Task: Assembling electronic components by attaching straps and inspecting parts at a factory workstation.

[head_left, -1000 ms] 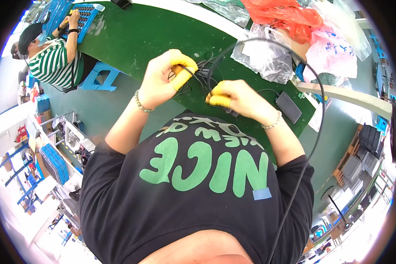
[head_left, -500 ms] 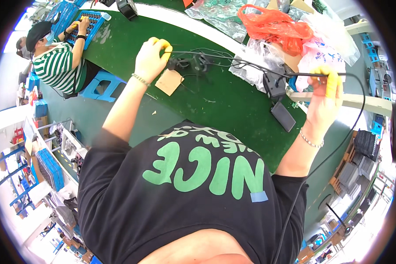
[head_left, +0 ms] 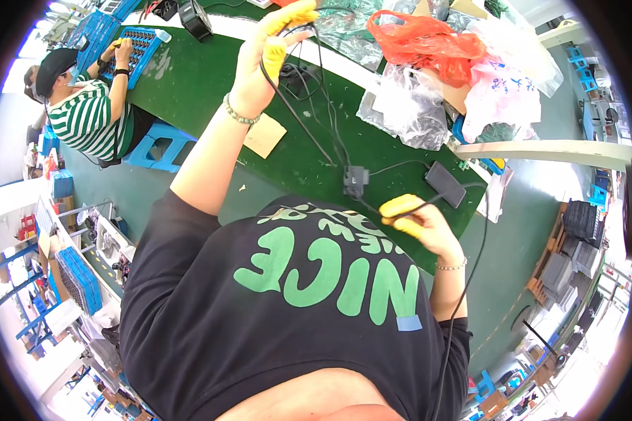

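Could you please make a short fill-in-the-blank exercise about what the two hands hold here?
1. The left hand lifts a thin black ____ above the table.
2. The fingertips of the right hand wear ____ covers.
3. The table surface is ____.
4. The small black adapter lies ____ the two hands.

Missing words: cable; yellow; green; between

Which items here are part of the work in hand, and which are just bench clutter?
In hand:
- left hand raised, pinching the black cable
- right hand pinching the same cable near the small black box on it

Lying about:
- flat black rectangular device
- brown card piece
- orange bag
- clear plastic bags
- green table
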The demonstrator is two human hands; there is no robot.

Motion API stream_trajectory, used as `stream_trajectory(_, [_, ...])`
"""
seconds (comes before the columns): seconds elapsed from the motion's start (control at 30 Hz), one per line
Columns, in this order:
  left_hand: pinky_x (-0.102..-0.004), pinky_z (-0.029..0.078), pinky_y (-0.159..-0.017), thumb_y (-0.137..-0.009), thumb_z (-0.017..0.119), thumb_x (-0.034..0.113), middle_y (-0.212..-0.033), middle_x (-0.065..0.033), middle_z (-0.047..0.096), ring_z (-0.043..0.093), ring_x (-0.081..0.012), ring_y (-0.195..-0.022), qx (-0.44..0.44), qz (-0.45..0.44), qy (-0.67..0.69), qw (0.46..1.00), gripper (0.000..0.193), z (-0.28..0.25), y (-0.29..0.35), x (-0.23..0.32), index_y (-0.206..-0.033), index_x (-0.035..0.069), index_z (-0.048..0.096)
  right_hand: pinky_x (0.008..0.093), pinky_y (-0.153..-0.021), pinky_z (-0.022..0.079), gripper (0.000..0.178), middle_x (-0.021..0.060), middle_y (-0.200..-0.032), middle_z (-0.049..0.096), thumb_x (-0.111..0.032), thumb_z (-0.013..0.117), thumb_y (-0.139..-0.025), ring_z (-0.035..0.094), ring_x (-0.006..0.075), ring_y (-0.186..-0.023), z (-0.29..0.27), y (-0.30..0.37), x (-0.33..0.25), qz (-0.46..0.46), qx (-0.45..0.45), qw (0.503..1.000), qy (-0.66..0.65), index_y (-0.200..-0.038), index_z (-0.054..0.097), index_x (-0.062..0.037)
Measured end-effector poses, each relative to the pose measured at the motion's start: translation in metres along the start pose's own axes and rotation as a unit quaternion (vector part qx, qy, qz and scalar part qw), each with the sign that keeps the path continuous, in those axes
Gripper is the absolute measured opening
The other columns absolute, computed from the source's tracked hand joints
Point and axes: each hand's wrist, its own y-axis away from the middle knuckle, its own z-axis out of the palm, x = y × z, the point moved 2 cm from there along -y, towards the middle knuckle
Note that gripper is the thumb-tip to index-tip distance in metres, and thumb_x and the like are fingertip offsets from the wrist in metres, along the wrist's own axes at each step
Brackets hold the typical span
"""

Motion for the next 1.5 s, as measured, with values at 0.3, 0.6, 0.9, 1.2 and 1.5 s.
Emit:
stream_trajectory(0.3, [-0.0480,0.042,-0.099,-0.097,0.048,0.021,-0.126,-0.0214,0.053,0.052,-0.0331,-0.119,-0.056,-0.056,0.163,0.983,0.040,0.000,-0.003,0.036,-0.129,-0.003,0.046,0.0417,-0.076,0.049,0.021,0.0210,-0.091,0.065,-0.015,0.050,-0.088,0.063,0.0358,-0.086,-0.164,0.016,0.022,0.142,0.369,0.659,0.640,-0.095,0.068,-0.0058])
stream_trajectory(0.6, [-0.0294,0.045,-0.089,-0.088,0.065,0.019,-0.114,-0.0087,0.061,0.057,-0.0143,-0.100,-0.158,-0.078,0.131,0.976,0.036,0.025,-0.002,0.077,-0.117,0.000,0.058,0.0340,-0.090,0.044,0.053,0.0126,-0.118,0.059,-0.034,0.072,-0.078,0.055,0.0230,-0.106,-0.037,-0.180,-0.041,-0.258,0.073,0.823,0.500,-0.123,0.058,-0.0100])
stream_trajectory(0.9, [-0.0403,0.046,-0.093,-0.091,0.050,0.003,-0.133,-0.0176,0.050,0.048,-0.0335,-0.123,0.243,-0.020,0.236,0.941,0.036,-0.130,0.062,0.056,-0.127,0.003,0.050,0.0281,-0.080,0.047,0.037,0.0078,-0.101,0.066,-0.032,0.042,-0.099,0.062,0.0156,-0.093,-0.091,-0.186,-0.021,-0.036,0.117,0.992,0.019,-0.108,0.062,-0.0028])
stream_trajectory(1.2, [-0.0333,0.049,-0.088,-0.086,0.047,-0.002,-0.132,-0.0130,0.052,0.049,-0.0287,-0.123,0.307,-0.196,0.256,0.895,0.042,-0.232,0.136,0.010,-0.127,0.000,0.050,0.0306,-0.060,0.049,0.058,0.0129,-0.062,0.063,-0.049,0.034,-0.098,0.062,0.0211,-0.056,-0.137,-0.139,-0.094,-0.072,0.331,0.938,0.072,-0.097,0.062,0.0018])
stream_trajectory(1.5, [-0.0317,0.049,-0.081,-0.092,0.042,0.010,-0.122,-0.0112,0.058,0.060,-0.0268,-0.108,0.270,-0.283,0.060,0.918,0.034,-0.216,0.039,-0.039,-0.122,-0.002,0.053,0.0242,-0.044,0.037,0.024,-0.0055,-0.056,0.038,-0.025,0.058,-0.092,0.037,0.0068,-0.045,-0.150,-0.151,-0.155,-0.069,0.231,0.970,-0.016,-0.097,0.060,-0.0020])
